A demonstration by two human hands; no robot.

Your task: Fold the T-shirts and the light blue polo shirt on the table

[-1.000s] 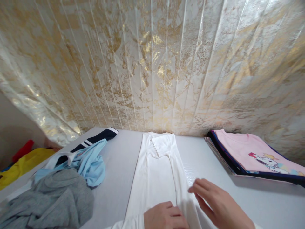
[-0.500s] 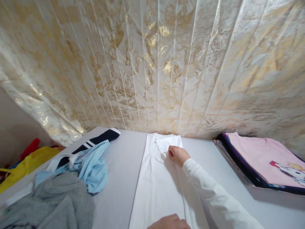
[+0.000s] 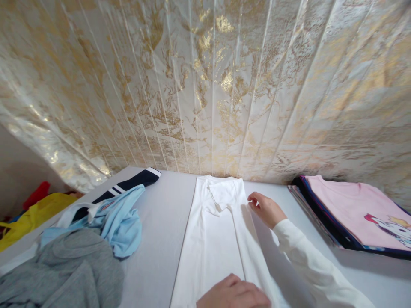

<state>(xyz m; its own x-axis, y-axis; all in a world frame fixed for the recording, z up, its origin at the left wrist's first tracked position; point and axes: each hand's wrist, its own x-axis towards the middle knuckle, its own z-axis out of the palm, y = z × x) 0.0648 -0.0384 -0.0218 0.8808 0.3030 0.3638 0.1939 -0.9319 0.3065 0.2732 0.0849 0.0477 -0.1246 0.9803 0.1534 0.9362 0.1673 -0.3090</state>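
Observation:
A white shirt point(image 3: 221, 244) lies lengthwise in front of me, its neckline at the far end and its sides folded inward. A small flap of white cloth point(image 3: 223, 196) is turned over near the neck. Just off the shirt's right edge, my right hand point(image 3: 267, 209) hovers with bent fingers slightly apart and nothing in them. My left hand point(image 3: 233, 294) rests on the near part of the shirt, back up, with its fingers loosely bent; the bottom of the frame cuts part of it off.
Heaped at the left are a grey garment point(image 3: 64, 273), a light blue one point(image 3: 123, 226) and a dark navy one with white stripes point(image 3: 128, 186). Yellow cloth point(image 3: 38, 216) lies beyond the left edge. A folded stack with a pink shirt point(image 3: 349, 205) on top sits right. A gold-patterned curtain point(image 3: 205, 94) hangs behind.
My right hand has let go of the white cloth near the neck and moved right, off the shirt. My left hand has come slightly further into view on the shirt.

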